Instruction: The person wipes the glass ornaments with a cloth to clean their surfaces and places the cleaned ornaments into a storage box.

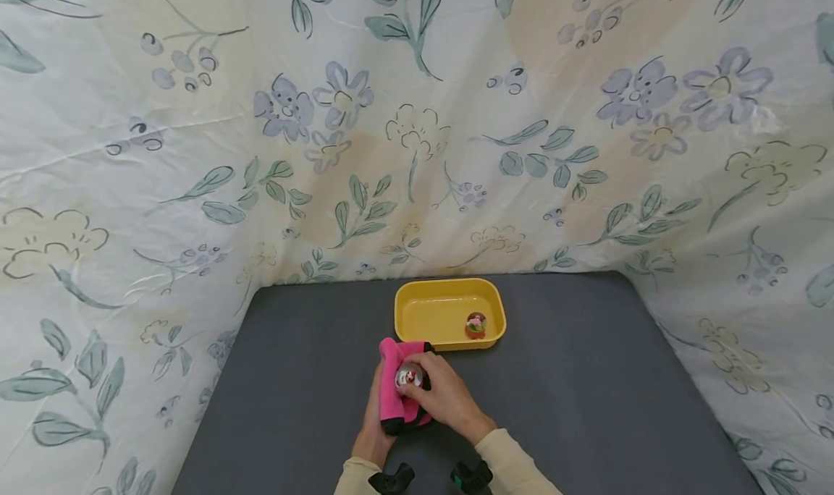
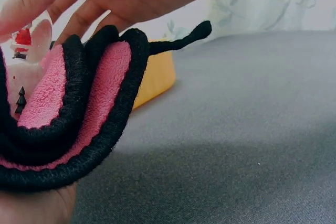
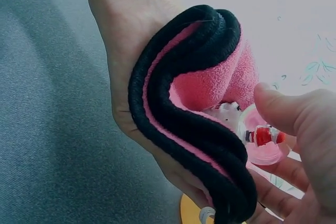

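Observation:
A pink cloth (image 1: 389,390) with black edging lies folded in my left hand (image 1: 371,422), which grips it from below and from the left. Set in the fold is a small clear snow globe (image 1: 409,376) with a red-and-white figure inside. My right hand (image 1: 449,397) pinches this globe between thumb and fingers. In the right wrist view the globe (image 3: 265,139) shows beside the cloth's layered edges, thumb close over it. The left wrist view shows the cloth (image 2: 107,85) curving around a whitish part with a small dark tree shape.
Just beyond the hands stands a yellow tray (image 1: 449,286). A second small globe (image 1: 476,326) with a reddish base sits in its near right corner. The dark grey table (image 1: 586,379) is bordered at the back and sides by floral fabric (image 1: 417,147).

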`<state>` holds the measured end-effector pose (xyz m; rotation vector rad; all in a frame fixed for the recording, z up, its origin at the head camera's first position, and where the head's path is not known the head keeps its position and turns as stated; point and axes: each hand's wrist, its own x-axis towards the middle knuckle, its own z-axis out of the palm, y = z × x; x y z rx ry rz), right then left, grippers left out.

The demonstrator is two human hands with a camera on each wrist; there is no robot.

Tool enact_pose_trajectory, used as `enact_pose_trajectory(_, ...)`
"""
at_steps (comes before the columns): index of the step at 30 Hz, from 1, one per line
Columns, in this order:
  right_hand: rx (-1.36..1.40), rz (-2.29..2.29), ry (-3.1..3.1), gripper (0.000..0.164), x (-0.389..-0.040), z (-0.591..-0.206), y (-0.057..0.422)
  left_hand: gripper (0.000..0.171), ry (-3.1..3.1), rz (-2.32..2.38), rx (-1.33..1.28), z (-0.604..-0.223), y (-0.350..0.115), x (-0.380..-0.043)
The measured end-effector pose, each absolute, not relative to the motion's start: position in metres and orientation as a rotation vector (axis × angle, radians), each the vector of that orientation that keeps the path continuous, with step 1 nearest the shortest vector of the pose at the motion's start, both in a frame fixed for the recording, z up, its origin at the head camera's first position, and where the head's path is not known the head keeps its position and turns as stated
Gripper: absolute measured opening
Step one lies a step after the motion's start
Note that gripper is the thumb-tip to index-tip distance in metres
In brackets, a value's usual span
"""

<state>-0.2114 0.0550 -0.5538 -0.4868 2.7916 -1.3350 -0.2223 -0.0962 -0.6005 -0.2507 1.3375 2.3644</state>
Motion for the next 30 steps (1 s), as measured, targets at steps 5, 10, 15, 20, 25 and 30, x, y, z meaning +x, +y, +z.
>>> enact_pose_trajectory(5, -0.542, -1.332, 2.792, 0.042, -0.214, -0.553, 0.058, 0.067, 1.314, 2.365, -0.250, -0.600, -0.095, -0.224)
enact_pose_trajectory(10, -0.562, -1.338, 2.786, 0.041, -0.216, -0.552, 0.060, 0.066, 1.288, 2.373, -0.240, -0.599, -0.093, -0.226)
enact_pose_trajectory(15, -0.573, -1.318, 2.777, 0.040, -0.217, -0.550, 0.062, 0.067, 1.289, 2.380, -0.257, -0.597, -0.091, -0.226)
enact_pose_trajectory(20, -0.582, -1.308, 2.760, 0.040, -0.218, -0.548, 0.063, 0.068, 1.312, 2.382, -0.273, -0.597, -0.090, -0.226)
enact_pose_trajectory(25, -0.617, -1.312, 2.747, 0.041, -0.219, -0.546, 0.065, 0.067, 1.313, 2.381, -0.287, -0.597, -0.089, -0.226)
enact_pose_trajectory(30, -0.656, -1.305, 2.740, 0.041, -0.221, -0.547, 0.067, 0.064, 1.299, 2.382, -0.298, -0.596, -0.088, -0.227)
